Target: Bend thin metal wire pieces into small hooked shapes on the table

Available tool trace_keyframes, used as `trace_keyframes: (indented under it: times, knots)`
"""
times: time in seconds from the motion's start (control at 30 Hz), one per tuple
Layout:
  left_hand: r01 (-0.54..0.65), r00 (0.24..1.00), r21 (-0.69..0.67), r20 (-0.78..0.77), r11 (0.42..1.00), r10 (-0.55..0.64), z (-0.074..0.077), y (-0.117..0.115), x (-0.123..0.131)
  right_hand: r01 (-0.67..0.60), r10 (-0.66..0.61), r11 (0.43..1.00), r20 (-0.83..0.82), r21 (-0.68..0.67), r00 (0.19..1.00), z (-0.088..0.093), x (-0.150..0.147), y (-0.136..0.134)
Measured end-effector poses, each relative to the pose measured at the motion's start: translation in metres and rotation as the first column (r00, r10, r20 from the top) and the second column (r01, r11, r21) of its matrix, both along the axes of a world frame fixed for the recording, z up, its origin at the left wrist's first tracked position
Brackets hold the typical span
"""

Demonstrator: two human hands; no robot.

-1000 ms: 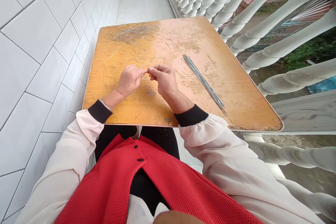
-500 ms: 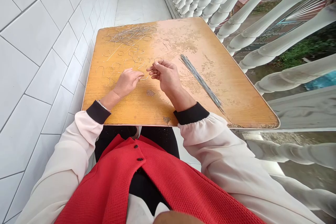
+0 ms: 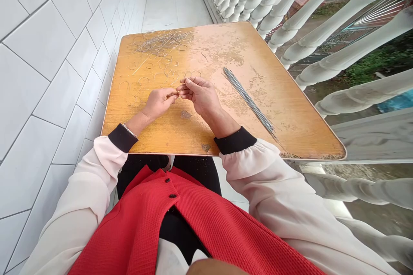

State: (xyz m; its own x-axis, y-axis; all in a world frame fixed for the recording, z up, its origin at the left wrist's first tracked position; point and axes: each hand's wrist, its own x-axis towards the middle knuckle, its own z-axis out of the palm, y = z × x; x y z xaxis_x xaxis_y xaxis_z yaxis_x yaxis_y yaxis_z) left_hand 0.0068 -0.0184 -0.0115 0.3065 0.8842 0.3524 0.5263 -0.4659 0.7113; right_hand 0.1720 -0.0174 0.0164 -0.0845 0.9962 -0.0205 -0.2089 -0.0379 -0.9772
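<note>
Wire (image 3: 177, 93) sits pinched between left hand (image 3: 158, 102) and right hand (image 3: 201, 95).

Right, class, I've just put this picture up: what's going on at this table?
A person sits at a worn wooden table. The left hand and right hand meet at the fingertips, pinching what looks like a thin piece of wire, too small to see clearly. A bundle of straight wires lies to the right, bent wire loops are scattered beyond the hands, and a tangled wire pile sits at the far left corner.
</note>
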Motion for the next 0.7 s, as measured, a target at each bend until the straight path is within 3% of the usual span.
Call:
trace_keyframes:
  times: [0.37, 0.53, 0.7]
  knots:
    - [0.138, 0.987, 0.016, -0.09, 0.99, -0.136, 0.0075, 0.0045, -0.0073, -0.035, 0.033, 0.999, 0.119, 0.013, 0.992, -0.0032, 0.0043, 0.0021]
    - [0.128, 0.989, -0.206, 0.098, 0.97, -0.11, 0.0092, 0.0044, -0.0087, -0.047, 0.047, 0.999, 0.071, 0.006, 0.996, -0.0027, 0.0037, 0.0001]
    - [0.252, 0.935, -0.383, 0.334, 0.889, -0.121, 0.0064, 0.0073, -0.0086, -0.024, 0.017, 0.998, 0.117, 0.059, 0.993, -0.0084, 0.0021, 0.0035]
